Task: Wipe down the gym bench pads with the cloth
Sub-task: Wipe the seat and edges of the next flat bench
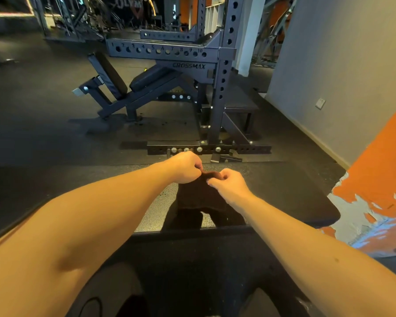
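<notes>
A dark cloth [198, 195] hangs in front of me above a wide black bench pad [284, 191] that runs across the view. My left hand [185, 167] pinches the cloth's top edge at its left corner. My right hand [229, 185] pinches the same top edge just to the right. The two hands are close together, almost touching. The cloth's lower end drapes down to the pad's near edge, where its shadow falls on the textured surface.
A black power rack [220, 88] marked CROSSMAX stands beyond the pad, with an incline bench [133, 83] to its left and a low flat bench [240, 104] to its right. A grey and orange wall [352, 88] with peeling paint closes the right side.
</notes>
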A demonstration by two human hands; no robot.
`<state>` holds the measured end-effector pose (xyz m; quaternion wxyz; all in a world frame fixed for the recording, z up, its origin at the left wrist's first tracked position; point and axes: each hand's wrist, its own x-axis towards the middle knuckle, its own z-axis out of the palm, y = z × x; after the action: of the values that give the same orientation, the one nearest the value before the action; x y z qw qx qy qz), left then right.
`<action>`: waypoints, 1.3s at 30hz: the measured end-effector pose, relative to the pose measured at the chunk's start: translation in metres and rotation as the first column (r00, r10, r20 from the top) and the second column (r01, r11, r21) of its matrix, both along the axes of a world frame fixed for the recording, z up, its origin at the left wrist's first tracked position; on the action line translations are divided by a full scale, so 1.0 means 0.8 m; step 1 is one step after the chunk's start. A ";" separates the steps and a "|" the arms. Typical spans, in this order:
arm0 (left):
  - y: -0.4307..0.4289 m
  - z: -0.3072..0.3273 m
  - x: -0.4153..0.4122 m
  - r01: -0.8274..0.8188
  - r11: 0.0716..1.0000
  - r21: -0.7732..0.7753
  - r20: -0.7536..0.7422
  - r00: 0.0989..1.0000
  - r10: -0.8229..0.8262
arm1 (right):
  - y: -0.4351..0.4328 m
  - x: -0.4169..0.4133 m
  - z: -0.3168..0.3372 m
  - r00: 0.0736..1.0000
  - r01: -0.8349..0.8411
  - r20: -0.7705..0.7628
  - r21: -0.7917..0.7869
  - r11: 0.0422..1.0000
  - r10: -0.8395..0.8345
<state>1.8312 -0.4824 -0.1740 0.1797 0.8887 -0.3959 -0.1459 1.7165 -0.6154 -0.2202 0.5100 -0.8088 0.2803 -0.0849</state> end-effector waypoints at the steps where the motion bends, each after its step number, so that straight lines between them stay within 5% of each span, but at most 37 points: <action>1: -0.001 0.001 -0.001 0.007 1.000 0.009 -0.032 0.999 -0.006 | -0.002 0.002 0.001 0.999 0.031 -0.007 -0.030 0.999 -0.031; 8: 0.002 0.008 -0.002 0.006 1.000 0.012 -0.062 0.998 -0.005 | -0.009 0.014 0.020 0.999 0.014 -0.034 -0.186 0.982 -0.021; 15: 0.013 0.020 0.012 0.008 0.998 0.055 -0.110 0.994 -0.002 | -0.017 0.022 0.041 0.980 -0.147 -0.118 0.123 0.982 0.161; 22: 0.019 -0.023 0.012 0.078 0.994 0.081 0.054 0.995 -0.082 | -0.018 0.015 -0.003 0.985 -0.157 -0.126 -0.349 0.924 0.120; 26: 0.023 -0.050 -0.001 0.214 0.950 0.227 0.058 0.971 -0.233 | -0.023 -0.008 -0.028 0.953 -0.299 -0.209 -0.560 0.773 0.218; 30: 0.028 -0.069 -0.009 0.256 0.910 0.326 0.005 0.962 -0.272 | -0.026 -0.028 -0.030 0.868 -0.479 -0.410 -0.543 0.690 0.280; 34: 0.030 -0.064 -0.004 0.133 0.959 0.251 -0.038 0.991 -0.128 | 0.010 -0.031 -0.014 0.909 -0.381 -0.392 -0.647 0.660 0.141; 39: 0.035 -0.064 0.005 -0.048 0.959 0.278 0.082 0.996 0.027 | 0.068 -0.021 -0.031 0.833 -0.419 -0.545 -0.511 0.751 0.094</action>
<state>1.8352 -0.4545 -0.2250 0.0398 0.9175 -0.3610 -0.1623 1.7000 -0.5610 -0.2447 0.1399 -0.9548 0.2385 0.1091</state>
